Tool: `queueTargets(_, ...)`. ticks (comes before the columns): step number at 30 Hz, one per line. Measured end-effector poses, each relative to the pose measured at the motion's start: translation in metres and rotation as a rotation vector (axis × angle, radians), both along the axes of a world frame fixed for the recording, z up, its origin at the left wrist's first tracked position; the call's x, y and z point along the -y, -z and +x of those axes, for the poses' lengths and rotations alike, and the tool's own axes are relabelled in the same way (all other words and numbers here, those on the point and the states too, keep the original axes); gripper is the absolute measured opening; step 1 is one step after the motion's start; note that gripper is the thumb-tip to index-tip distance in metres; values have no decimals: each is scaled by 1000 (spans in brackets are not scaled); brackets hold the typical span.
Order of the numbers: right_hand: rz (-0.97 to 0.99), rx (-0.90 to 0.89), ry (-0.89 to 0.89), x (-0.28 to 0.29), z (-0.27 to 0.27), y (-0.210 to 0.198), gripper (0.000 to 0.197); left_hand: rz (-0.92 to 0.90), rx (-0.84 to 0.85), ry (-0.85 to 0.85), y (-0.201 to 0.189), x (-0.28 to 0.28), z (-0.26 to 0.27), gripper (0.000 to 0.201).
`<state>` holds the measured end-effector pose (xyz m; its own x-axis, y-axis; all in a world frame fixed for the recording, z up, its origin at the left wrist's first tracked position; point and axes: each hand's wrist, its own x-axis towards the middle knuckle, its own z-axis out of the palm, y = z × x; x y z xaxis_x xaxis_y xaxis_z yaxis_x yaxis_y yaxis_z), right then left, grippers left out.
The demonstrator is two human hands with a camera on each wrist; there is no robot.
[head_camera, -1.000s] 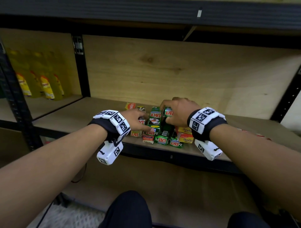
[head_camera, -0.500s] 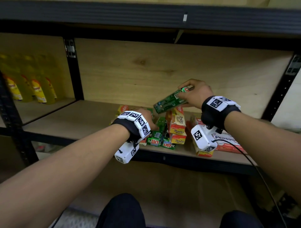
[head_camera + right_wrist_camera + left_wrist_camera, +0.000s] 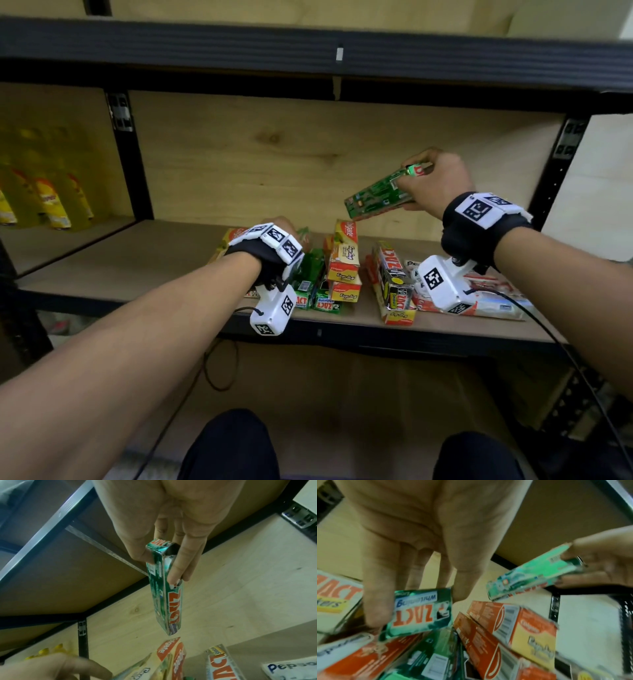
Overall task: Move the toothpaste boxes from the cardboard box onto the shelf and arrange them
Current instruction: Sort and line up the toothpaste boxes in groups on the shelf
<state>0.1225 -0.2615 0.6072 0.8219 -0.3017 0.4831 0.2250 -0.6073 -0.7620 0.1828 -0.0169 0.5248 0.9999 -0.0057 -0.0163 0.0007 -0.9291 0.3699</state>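
Note:
My right hand (image 3: 406, 195) pinches a green Zact toothpaste box (image 3: 376, 195) by one end, thumb on one side and fingers on the other (image 3: 161, 569). The box (image 3: 164, 595) hangs tilted in the air above the pile. My left hand (image 3: 281, 224) is down on the left of the pile, thumb and fingers (image 3: 421, 601) pinching the end of another green Zact box (image 3: 421, 609). Orange and yellow Colgate boxes (image 3: 344, 270) are stacked beside it on the wooden shelf (image 3: 137, 260). The cardboard box is out of view.
A red-and-yellow Zact box (image 3: 394, 277) and white Pepsodent boxes (image 3: 493, 301) lie to the right, partly behind my right wrist camera. Yellow bottles (image 3: 51, 202) fill the neighbouring bay past a black post (image 3: 130, 164). The upper shelf beam (image 3: 308, 51) runs overhead.
My right hand has lifted the green box off the pile, up and to the right. My left hand has stayed on the pile's left side.

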Motion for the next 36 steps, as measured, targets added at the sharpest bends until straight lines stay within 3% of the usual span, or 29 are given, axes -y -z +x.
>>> queueTargets(4, -140, -38, 125, 5, -1, 5, 30, -78, -24, 2, 2, -15, 40, 33)
queueTargets(5, -148, -57, 156, 5, 0, 6, 32, -170, -59, 9, 3, -16, 44, 36)
queueTargets(9, -185, -91, 218, 2, 0, 14, 35, -321, 42, 18, -1, -8, -4, 43)
queueTargets(16, -214, -93, 170, -16, -2, 29, 37, -718, -13, -23, 12, -4, -30, 46)
queueTargets(21, -328, -216, 126, -26, -4, 49, 38, -876, -80, 2, 16, 2, -42, 46)
queueTargets(27, -407, -306, 91, -35, -14, 59, 47, -818, -108, 14, 20, 4, -48, 51)
queueTargets(32, -442, -572, -66, -42, -27, 60, 38, -777, -79, 23, 21, 4, -47, 54)
queueTargets(36, -397, -663, -181, -43, -37, 63, 57, -770, -55, 45, 25, 2, -48, 46)
